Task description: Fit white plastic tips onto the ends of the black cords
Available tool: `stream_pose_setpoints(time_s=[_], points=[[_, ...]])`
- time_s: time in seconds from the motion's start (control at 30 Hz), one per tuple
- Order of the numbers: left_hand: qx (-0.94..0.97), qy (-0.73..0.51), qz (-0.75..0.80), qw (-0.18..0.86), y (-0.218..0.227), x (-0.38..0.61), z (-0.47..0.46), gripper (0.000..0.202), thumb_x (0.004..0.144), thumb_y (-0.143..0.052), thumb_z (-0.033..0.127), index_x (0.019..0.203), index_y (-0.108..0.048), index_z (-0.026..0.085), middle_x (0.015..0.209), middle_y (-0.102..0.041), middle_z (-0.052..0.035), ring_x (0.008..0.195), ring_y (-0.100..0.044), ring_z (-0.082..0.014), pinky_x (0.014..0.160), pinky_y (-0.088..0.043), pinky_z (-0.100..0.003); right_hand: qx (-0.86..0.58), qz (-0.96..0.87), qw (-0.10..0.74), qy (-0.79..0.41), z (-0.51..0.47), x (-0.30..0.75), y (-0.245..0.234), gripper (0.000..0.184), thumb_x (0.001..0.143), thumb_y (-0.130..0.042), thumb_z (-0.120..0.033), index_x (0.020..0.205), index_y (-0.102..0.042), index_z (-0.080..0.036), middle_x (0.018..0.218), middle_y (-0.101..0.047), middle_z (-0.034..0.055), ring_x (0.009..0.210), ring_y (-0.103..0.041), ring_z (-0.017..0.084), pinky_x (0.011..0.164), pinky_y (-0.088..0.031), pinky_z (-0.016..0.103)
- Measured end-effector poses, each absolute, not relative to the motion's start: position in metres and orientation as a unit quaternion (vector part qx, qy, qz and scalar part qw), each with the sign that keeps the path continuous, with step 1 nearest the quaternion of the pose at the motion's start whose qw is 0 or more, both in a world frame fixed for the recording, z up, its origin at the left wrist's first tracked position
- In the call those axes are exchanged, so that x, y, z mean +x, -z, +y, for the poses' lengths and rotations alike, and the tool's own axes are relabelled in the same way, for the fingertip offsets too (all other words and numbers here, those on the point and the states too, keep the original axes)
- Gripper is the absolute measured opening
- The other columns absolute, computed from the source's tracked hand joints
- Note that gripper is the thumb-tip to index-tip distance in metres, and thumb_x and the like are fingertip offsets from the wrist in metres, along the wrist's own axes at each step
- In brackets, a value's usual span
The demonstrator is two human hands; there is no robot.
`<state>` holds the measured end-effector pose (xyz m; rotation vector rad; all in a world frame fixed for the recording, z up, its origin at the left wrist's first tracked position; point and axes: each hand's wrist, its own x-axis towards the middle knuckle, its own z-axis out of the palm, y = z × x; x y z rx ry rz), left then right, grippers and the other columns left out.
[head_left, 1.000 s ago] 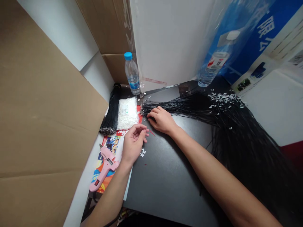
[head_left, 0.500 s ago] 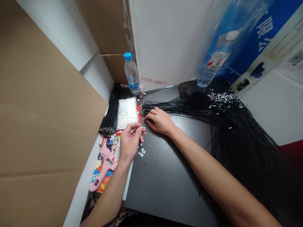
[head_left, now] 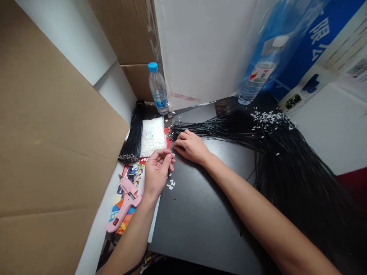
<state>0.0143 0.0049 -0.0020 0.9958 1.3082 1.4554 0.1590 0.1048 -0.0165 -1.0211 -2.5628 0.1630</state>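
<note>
1. Your left hand (head_left: pixel 158 172): thumb and forefinger pinched together on a small white piece (head_left: pixel 173 154), near your other hand.
2. Your right hand (head_left: pixel 191 147): fingers bent, beside the metal-tipped ends of the black cords (head_left: pixel 213 130) lying across the table (head_left: pixel 200 214). Cannot tell whether it grips a cord.
3. Clear bag (head_left: pixel 152 136): plump with white contents, labelled, lying just beyond your left hand.
4. Small bottle (head_left: pixel 158 91): blue cap on, upright behind the bag; liquid level unclear.
5. Large bottle (head_left: pixel 259 76): white cap on, at the rear right, clear liquid inside.
6. Loose white bits (head_left: pixel 171 187): scattered on the tabletop, beside your left wrist.
</note>
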Motion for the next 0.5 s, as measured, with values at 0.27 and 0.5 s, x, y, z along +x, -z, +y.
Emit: stream_pose_setpoints(time_s=[0.27,0.5], points=[[0.368,-0.593,0.515,0.498,-0.001,0.017,0.004,0.03,0.072,-0.083,0.036,0.087,-0.073,0.012,0.081,-0.075,-0.0057,0.061,-0.065,-0.0093,0.062,-0.055,-0.022,-0.375,-0.862,0.325,-0.099,0.104,0.155,0.015,0.022,0.103,-0.038,-0.024,0.099,-0.059,-0.016,0.094,-0.067,0.0096,0.082,-0.055,0.02,0.077,-0.043,0.033],[0.342,-0.59,0.493,0.54,-0.001,0.017,0.004,0.041,0.064,-0.089,0.033,0.097,-0.074,0.013,0.081,-0.076,-0.0046,0.073,-0.072,-0.0152,0.062,-0.059,-0.025,-0.33,-0.733,0.593,-0.042,0.098,0.197,-0.088,0.025,0.106,-0.037,-0.041,0.108,-0.053,-0.021,0.096,-0.061,0.0026,0.078,-0.061,0.012,0.075,-0.05,0.03]])
